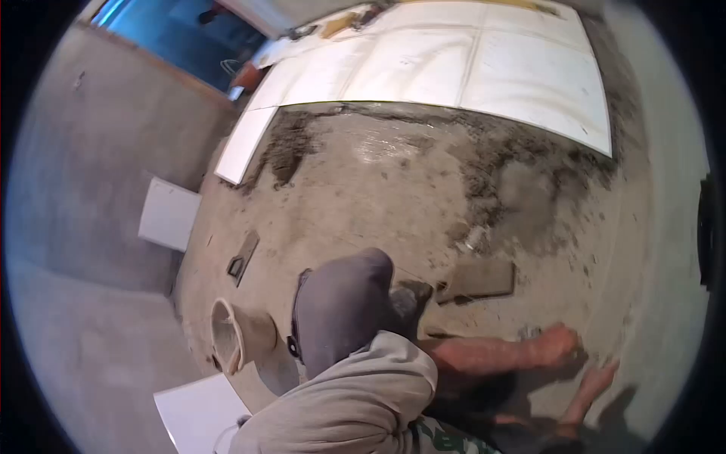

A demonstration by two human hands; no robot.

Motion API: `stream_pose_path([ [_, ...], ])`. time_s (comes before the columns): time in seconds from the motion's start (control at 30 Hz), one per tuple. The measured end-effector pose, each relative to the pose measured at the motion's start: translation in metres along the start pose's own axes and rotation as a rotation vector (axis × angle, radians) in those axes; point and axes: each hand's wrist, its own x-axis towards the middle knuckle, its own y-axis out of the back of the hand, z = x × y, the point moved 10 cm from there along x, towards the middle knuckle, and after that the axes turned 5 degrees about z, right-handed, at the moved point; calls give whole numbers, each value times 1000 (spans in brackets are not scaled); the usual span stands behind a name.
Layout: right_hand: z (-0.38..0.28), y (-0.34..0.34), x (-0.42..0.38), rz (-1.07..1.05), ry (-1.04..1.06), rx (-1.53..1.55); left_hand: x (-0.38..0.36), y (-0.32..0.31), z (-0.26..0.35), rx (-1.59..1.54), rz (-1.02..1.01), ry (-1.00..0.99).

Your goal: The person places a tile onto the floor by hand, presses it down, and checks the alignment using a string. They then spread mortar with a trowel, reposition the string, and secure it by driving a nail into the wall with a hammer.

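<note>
Floor: rough, patched with dark mortar. Tiles: white, laid at the far side, smeared. Your shirt: green lettering, cut off, unreadable. Bucket: upright, contents unclear. Block: flat, grey, near your left hand. That hand looks curled, contents hidden; cannot tell if clenched. Right hand: just beside it, blurred; grip cannot be told. Small item: by your left hand, unidentifiable.
</note>
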Motion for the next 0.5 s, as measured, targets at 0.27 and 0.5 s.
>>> stream_pose_path([
  [0.27,-17,10,-4,52,114,40,40,13,-1,-164,61,94],
  [0.5,-31,25,-5,85,42,108,43,0,23,-30,-6,-98],
])
